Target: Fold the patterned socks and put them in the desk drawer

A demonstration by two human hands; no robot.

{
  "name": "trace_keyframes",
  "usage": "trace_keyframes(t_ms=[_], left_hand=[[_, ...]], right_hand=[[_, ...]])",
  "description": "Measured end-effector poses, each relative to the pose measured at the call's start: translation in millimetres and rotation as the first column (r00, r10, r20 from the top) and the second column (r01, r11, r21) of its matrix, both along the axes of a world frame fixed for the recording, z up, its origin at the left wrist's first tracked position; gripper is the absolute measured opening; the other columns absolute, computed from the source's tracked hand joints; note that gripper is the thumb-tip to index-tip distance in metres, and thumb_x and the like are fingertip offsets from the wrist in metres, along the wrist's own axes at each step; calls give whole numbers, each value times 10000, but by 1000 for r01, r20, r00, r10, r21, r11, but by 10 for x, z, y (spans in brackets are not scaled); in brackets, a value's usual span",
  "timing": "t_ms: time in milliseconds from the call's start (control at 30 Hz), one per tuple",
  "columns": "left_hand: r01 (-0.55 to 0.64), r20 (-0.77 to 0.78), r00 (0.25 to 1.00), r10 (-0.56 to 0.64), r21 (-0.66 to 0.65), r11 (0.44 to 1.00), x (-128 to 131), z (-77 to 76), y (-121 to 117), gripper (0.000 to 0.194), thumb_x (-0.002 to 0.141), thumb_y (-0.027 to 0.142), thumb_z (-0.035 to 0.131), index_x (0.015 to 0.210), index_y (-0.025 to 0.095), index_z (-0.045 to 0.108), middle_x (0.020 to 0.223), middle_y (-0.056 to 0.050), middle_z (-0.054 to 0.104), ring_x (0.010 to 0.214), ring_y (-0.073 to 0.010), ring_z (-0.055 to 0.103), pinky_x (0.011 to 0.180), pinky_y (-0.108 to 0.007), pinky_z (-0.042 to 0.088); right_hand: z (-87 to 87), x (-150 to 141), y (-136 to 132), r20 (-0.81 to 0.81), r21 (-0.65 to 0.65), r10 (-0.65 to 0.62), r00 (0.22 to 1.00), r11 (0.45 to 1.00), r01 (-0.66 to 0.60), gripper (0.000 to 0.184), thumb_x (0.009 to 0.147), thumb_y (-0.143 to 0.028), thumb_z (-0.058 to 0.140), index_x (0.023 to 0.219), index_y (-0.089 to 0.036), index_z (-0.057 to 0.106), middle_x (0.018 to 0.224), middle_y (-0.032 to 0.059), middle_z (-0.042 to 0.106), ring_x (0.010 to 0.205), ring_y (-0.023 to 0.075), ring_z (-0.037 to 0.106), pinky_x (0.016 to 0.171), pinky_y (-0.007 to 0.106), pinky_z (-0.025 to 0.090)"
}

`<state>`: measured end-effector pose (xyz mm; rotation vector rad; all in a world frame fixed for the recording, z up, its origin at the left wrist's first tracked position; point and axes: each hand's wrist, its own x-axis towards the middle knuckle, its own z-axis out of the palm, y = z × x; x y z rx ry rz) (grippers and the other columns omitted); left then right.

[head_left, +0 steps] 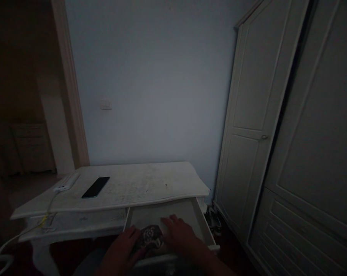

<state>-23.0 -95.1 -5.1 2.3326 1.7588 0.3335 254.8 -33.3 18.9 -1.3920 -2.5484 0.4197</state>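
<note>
The room is dim. A white desk (150, 184) has its right drawer (203, 220) pulled open. In the drawer lies a dark patterned bundle of cloth (150, 237). My left hand (124, 249) rests on the bundle's left side, fingers curled against it. Over the bundle's right side my right hand (179, 234) lies flat inside the drawer, fingers spread and pointing towards the back. Whether either hand grips the cloth is hard to tell in the dark.
A black phone (96, 187) and a white power strip (66, 183) with a cable lie on the desk's left part. A tall white wardrobe (277, 134) stands at the right, shoes (213, 220) at its foot. A doorway (20, 96) opens at the left.
</note>
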Motion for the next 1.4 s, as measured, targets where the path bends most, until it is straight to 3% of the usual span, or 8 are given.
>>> trace_keyframes(t_ms=[133,300,433,667,867,1000,1167,1400], left_hand=[[95,-37,995,-94,30,995,-116,-299,-55,408,998,556,549,1367,419,657,1538,-11,630,1425,-333,572,1226,-517,448],[127,-87,989,-122,48,991,-131,-543,-57,494,958,539,643,1430,394,638,1549,-39,623,1417,-346,585,1222,-510,466],[138,-95,987,-130,78,987,-72,-567,-62,488,958,453,662,1442,399,626,1526,-39,641,1378,-325,616,1184,-480,504],[46,-148,988,-34,81,996,-15,-676,-74,407,930,473,689,1331,403,689,1453,-35,693,1339,-314,638,1175,-473,508],[37,-174,984,-33,15,999,17,-602,-78,492,944,545,647,1416,405,645,1509,-69,649,1387,-361,602,1202,-530,483],[68,-134,989,-57,79,995,19,-619,-79,425,937,460,668,1362,434,666,1459,-31,688,1342,-332,635,1178,-504,510],[39,-160,987,-27,76,996,29,-634,-93,443,915,407,697,1356,436,662,1464,-35,678,1360,-333,622,1184,-492,502],[62,-227,972,-59,6,998,59,-430,-144,276,993,419,574,1234,345,685,1351,-87,708,1253,-327,665,1105,-486,533]], right_hand=[[-126,-670,232,46,-243,218,975,949,-201,877,770,-654,781,1548,-362,502,1342,143,698,1128,405,730,917,549,593],[-398,-1076,321,136,-21,201,970,979,-200,761,741,-573,799,1418,-302,580,1380,217,623,1268,494,615,880,676,567],[-448,-1216,310,208,83,242,948,961,-263,813,730,-570,805,1435,-268,533,1412,235,588,1291,500,582,879,708,556],[-418,-1369,387,151,94,60,987,993,-75,877,697,-466,842,1463,-233,484,1360,245,615,1197,468,639,867,647,573],[-522,-1294,390,160,166,295,942,933,-320,913,725,-541,819,1504,-272,427,1470,214,565,1304,469,560,974,737,489],[-498,-1418,320,166,163,193,967,962,-220,550,912,-418,665,1409,-226,529,1387,208,634,1247,420,612,959,682,513],[-318,-1526,392,174,122,78,982,988,-100,654,803,-490,777,1375,-235,589,1375,205,660,1229,436,640,930,653,543],[-178,-1185,642,141,122,-189,972,977,172,462,944,-439,631,1358,-234,635,1293,177,732,1170,352,704,902,498,585]])
